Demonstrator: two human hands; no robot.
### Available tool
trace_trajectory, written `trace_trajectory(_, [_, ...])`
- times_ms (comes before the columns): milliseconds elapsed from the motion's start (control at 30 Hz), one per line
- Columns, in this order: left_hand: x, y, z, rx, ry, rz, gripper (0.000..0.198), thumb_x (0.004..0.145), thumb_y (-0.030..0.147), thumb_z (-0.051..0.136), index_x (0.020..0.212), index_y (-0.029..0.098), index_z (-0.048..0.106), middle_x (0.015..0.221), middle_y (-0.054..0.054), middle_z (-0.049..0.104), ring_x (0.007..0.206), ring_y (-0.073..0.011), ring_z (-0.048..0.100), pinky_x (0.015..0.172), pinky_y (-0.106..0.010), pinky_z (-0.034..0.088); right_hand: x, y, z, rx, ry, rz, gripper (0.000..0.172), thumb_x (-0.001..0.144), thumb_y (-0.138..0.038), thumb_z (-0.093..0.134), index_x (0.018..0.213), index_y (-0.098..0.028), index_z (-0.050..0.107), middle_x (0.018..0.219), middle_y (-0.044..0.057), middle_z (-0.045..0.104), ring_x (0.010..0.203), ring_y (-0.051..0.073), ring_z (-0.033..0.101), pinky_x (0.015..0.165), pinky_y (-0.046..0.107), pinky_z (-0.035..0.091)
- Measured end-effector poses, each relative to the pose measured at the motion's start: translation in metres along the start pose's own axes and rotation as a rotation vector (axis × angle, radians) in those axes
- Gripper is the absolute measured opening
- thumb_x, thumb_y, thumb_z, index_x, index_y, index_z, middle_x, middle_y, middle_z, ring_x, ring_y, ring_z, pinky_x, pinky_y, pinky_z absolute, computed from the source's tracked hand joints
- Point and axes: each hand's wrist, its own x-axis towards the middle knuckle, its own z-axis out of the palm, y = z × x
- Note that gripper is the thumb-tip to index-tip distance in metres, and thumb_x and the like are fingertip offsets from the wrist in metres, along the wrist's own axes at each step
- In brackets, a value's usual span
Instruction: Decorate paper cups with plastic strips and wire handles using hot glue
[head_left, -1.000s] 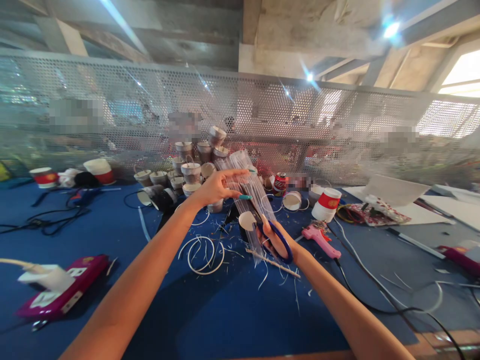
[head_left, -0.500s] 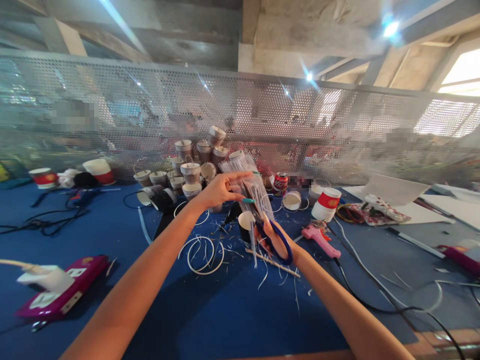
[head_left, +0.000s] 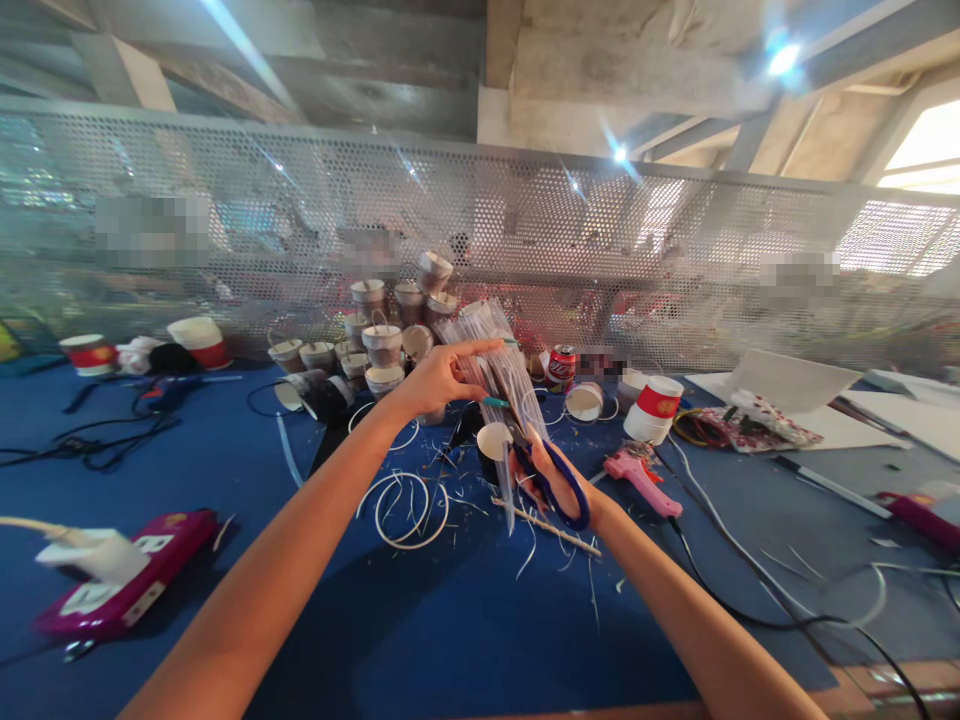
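My right hand (head_left: pixel 547 475) grips a pair of scissors (head_left: pixel 568 500) by their blue handles. Their dark blades point up and away, into a bundle of clear, ribbed plastic strips (head_left: pixel 506 355). My left hand (head_left: pixel 448 380) is at the left side of that plastic, thumb and forefinger stretched over it and apart; its other fingers are partly hidden, and it seems to hold the plastic. One narrow clear strip (head_left: pixel 508 505) hangs below the blades. Just left of the scissors a dark cup with a pale top (head_left: pixel 493 440) stands on the blue tabletop (head_left: pixel 442 630).
Small buckets (head_left: pixel 382 345) are stacked behind my left hand. A pink glue gun (head_left: pixel 643 480) with a cord lies right of my right hand. White wire loops (head_left: pixel 411 512), cut scraps, a stick (head_left: pixel 559 530), a red can (head_left: pixel 561 365) and a purple power strip (head_left: pixel 131 575) lie around.
The scissor blades have closed somewhat, and the handles have shifted slightly right. My left hand stays almost in place on the clear plastic.
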Motion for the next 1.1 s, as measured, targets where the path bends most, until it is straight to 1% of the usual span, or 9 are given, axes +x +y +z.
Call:
trace_trajectory(100, [-0.001,0.000,-0.001,0.052,0.004,-0.001,0.068,0.058,0.019,0.075,0.122,0.019,0.053,0.119,-0.011,0.060,0.093,-0.0227,0.062,0.079,-0.036,0.051,0.000,0.001,0.000,-0.016,-0.017,-0.024,0.058,0.072,-0.075,0.038,0.074,-0.018,0.050,0.055,-0.005,0.038,0.042,0.005,0.030,0.035,0.017,0.026])
trace_trajectory(167, [-0.001,0.000,-0.002,0.066,0.000,-0.003,0.068,0.059,0.019,0.074,0.122,0.019,0.053,0.109,-0.009,0.065,0.084,-0.0209,0.063,0.076,-0.037,0.051,0.000,0.002,0.000,-0.031,-0.015,-0.047,0.058,0.071,-0.075,0.037,0.073,-0.018,0.049,0.056,-0.004,0.039,0.042,0.005,0.030,0.035,0.018,0.026])
trace_trajectory(267, [-0.001,0.001,-0.003,0.090,0.000,0.020,0.066,0.058,0.019,0.074,0.121,0.020,0.054,0.092,-0.004,0.069,0.080,-0.0201,0.063,0.077,-0.036,0.050,0.001,0.004,-0.001,-0.048,-0.004,-0.057,0.059,0.071,-0.076,0.036,0.073,-0.018,0.049,0.057,-0.004,0.040,0.043,0.006,0.031,0.035,0.018,0.026])
trace_trajectory(400, [-0.001,0.001,-0.004,0.129,-0.001,0.006,0.067,0.058,0.021,0.075,0.122,0.020,0.053,0.075,-0.001,0.069,0.068,-0.0177,0.062,0.073,-0.036,0.051,0.000,0.005,0.000,-0.027,-0.005,-0.012,0.061,0.070,-0.078,0.034,0.074,-0.018,0.048,0.055,-0.005,0.037,0.042,0.005,0.031,0.035,0.018,0.025])
trace_trajectory(500, [-0.001,-0.002,-0.005,0.145,0.005,0.005,0.069,0.059,0.022,0.075,0.124,0.019,0.051,0.068,0.000,0.066,0.063,-0.0164,0.061,0.072,-0.036,0.051,-0.001,0.004,0.000,-0.006,-0.001,0.005,0.060,0.071,-0.077,0.033,0.074,-0.018,0.048,0.053,-0.006,0.035,0.041,0.005,0.029,0.035,0.017,0.025])
trace_trajectory(667, [-0.001,-0.006,-0.006,0.131,-0.007,0.009,0.069,0.060,0.023,0.074,0.125,0.022,0.051,0.078,-0.002,0.068,0.067,-0.0172,0.063,0.067,-0.033,0.052,0.001,0.005,-0.001,-0.024,-0.017,-0.010,0.059,0.073,-0.076,0.033,0.072,-0.018,0.047,0.053,-0.006,0.037,0.041,0.005,0.030,0.036,0.018,0.025])
trace_trajectory(867, [0.000,-0.007,-0.006,0.094,-0.031,0.048,0.070,0.061,0.023,0.073,0.127,0.022,0.049,0.088,-0.003,0.069,0.071,-0.0179,0.065,0.076,-0.037,0.053,0.004,0.016,-0.005,-0.012,0.016,0.001,0.057,0.073,-0.075,0.036,0.073,-0.019,0.048,0.055,-0.004,0.040,0.042,0.006,0.032,0.036,0.019,0.024])
trace_trajectory(967, [0.000,-0.008,-0.006,0.093,-0.037,0.055,0.071,0.061,0.022,0.073,0.127,0.023,0.048,0.093,-0.005,0.069,0.075,-0.0194,0.066,0.078,-0.038,0.052,0.004,0.016,-0.003,0.009,0.036,0.016,0.055,0.073,-0.074,0.038,0.070,-0.019,0.046,0.054,-0.004,0.039,0.041,0.005,0.031,0.035,0.018,0.022])
trace_trajectory(1100, [-0.001,-0.007,-0.006,0.086,-0.058,0.031,0.073,0.061,0.021,0.073,0.129,0.022,0.046,0.090,-0.004,0.069,0.074,-0.0194,0.066,0.077,-0.038,0.052,0.005,0.013,-0.001,-0.003,0.061,-0.034,0.055,0.071,-0.074,0.041,0.065,-0.019,0.043,0.054,-0.004,0.038,0.043,0.006,0.030,0.036,0.019,0.022])
